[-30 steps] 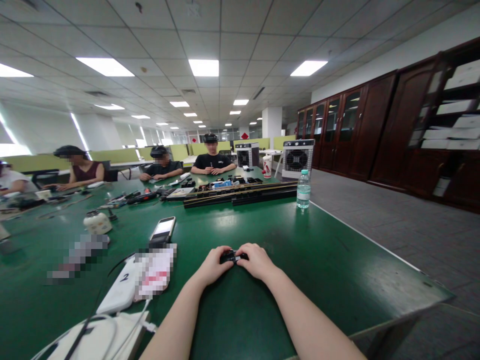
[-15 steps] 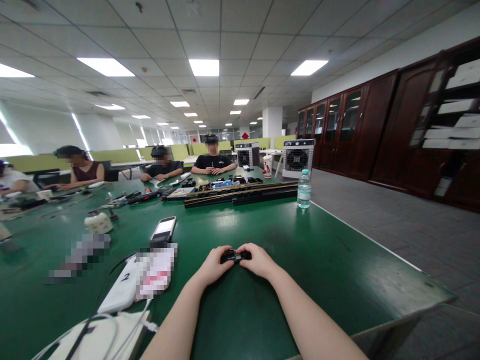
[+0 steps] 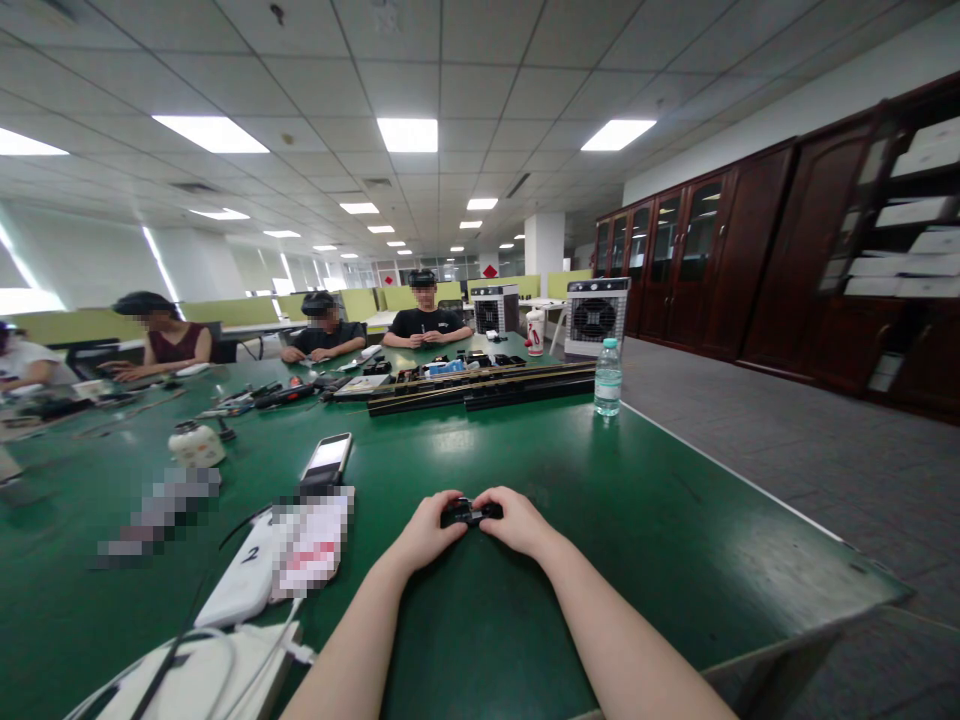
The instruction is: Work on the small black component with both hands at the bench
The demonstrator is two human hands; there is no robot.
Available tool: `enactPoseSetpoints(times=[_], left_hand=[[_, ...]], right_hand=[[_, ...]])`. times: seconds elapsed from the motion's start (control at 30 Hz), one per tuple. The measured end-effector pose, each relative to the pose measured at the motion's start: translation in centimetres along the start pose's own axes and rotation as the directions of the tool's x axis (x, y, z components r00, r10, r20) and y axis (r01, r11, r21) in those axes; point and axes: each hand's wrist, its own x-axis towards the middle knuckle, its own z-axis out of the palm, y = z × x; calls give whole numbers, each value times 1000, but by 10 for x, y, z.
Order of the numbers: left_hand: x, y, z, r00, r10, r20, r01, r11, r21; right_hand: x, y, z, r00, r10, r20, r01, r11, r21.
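Between my two hands is a small black object, too small and too covered by fingers to name. My left hand grips its left end, with the thumb on the near side and the fingers around the far side. The right end is held the same way by my right hand. Both hands rest low over the green table, near its front edge. A lighter patch shows in the middle of the black object.
Left of my arms lie a phone, a white power bank and cables. A water bottle stands at the right edge. Long black rails lie across the table's middle. Several people in headsets sit farther back.
My hands and the black object stay in nearly the same place. Across the table, a person's head has lifted slightly.
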Motion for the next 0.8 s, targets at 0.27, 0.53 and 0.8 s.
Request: enactPoseSetpoints(times=[0.27, 0.53, 0.8], left_hand=[[-1, 2, -1, 1000, 2, 4, -2, 1000, 4], [-1, 4, -1, 1000, -1, 1, 0, 1000, 6], [-1, 4, -1, 1000, -8, 12, 8, 1000, 3]], right_hand=[[0, -2, -1, 1000, -1, 6, 1, 1000, -7], [0, -1, 0, 1000, 7, 11, -7, 1000, -12], [1, 2, 1, 1000, -5, 3, 5, 1000, 1]])
